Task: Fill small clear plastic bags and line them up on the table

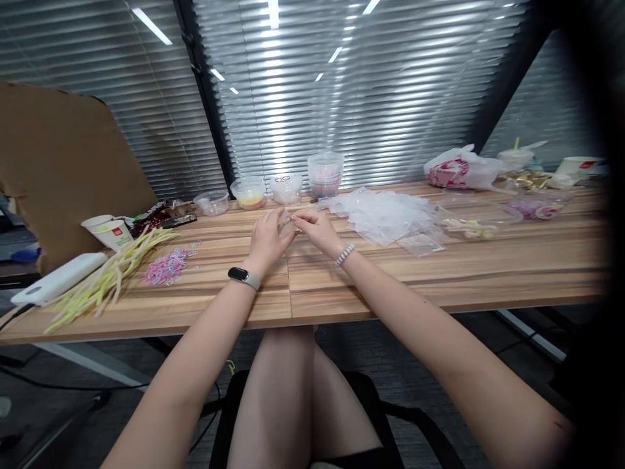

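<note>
Held at frame centre, just above the desk [439,273]: a small clear plastic bag [288,225], pinched between both hands. Left hand [266,241] on its left side, fingers curled close and holding the film; right hand [315,229] on its right side, fingertips narrowed onto the upper edge. Probably very light, thin, limp and slippery, likely to crumple or slide if squeezed flat; best taken by the top edge with fingertips on both sides. Contents too small to tell.

Both forearms stretched forward from the lower frame, converging at the middle, wrists low near the desk. Dark watch band [244,276] on the left wrist, beaded bracelet [344,255] on the right.

Right of centre, a loose heap of clear bags [385,215]. Left of centre, a scatter of small pink bands [166,267] beside a bundle of pale yellow-green strands [105,280]. Behind the hands, a row of clear plastic tubs [325,172].
</note>
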Tool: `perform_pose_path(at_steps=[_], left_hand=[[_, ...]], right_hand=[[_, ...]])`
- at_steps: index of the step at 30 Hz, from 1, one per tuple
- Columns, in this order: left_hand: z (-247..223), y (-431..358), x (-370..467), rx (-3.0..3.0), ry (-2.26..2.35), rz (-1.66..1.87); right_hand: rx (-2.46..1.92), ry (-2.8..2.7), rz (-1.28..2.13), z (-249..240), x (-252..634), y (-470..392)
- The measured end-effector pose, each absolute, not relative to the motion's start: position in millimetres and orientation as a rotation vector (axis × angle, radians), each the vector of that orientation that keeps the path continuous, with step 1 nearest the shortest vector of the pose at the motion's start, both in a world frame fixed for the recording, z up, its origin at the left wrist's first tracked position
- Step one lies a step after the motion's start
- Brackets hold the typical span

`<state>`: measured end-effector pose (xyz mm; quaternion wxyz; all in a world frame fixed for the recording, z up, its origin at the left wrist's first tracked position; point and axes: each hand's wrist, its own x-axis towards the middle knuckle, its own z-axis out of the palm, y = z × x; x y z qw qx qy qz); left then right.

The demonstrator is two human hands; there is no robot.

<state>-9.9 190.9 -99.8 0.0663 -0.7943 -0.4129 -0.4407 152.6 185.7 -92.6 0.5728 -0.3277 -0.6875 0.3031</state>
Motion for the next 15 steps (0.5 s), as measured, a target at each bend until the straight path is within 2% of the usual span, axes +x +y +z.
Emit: perform_pose_path(at_steps=[8, 15], left_hand=[[-105.0, 196.2, -11.7, -2.334, -1.4, -1.373], [-122.6, 224.8, -31.6, -2.198, -1.725, -1.314]], right_hand=[[-0.844, -1.393, 0.791, -100.1, 151.5, 194.5], [-1.163, -1.389, 0.419, -126.7, 162.4, 221.4]])
